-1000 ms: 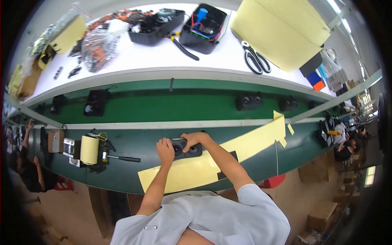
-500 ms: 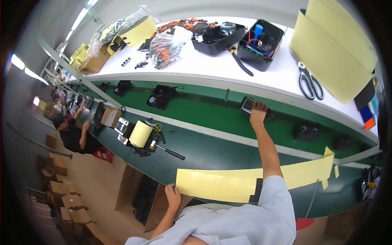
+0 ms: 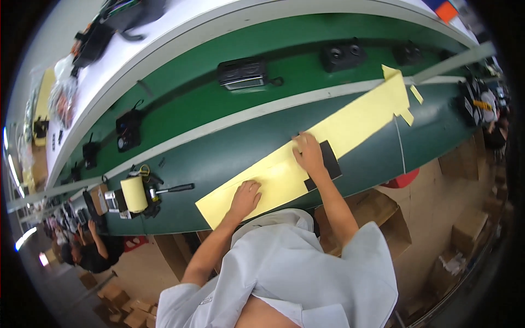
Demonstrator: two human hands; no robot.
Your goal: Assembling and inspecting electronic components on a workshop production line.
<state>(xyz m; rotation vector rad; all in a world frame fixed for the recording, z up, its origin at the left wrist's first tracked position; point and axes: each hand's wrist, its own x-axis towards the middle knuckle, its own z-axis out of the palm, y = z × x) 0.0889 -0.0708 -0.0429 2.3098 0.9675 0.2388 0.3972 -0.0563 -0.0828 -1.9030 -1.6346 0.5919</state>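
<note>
A long yellow sheet [image 3: 273,180] lies slantwise across the dark green workbench [image 3: 180,199]. My left hand [image 3: 245,199] rests on its left part, fingers loosely bent and nothing visible in them. Further right, my right hand [image 3: 309,156] touches the sheet near its far edge, with fingers apart and slightly blurred. A small dark spot shows at those fingertips, too small to name. Beside the right wrist is a black rectangular piece [image 3: 330,159], partly covered by the forearm. On the green shelf beyond stands a black speaker-like box [image 3: 242,73] with a grille.
At the left of the bench are a yellow roll [image 3: 134,194] and a black-handled tool [image 3: 176,188]. Black twin-speaker housings [image 3: 343,56] stand along the shelf. Yellow scraps [image 3: 416,94] lie at the right. A co-worker [image 3: 87,251] sits at far left; cardboard boxes [image 3: 469,227] stand on the floor.
My right hand has let go of the speaker-like box on the shelf and come back to the yellow sheet. My left hand has moved from the sheet's end onto its surface. The view has turned.
</note>
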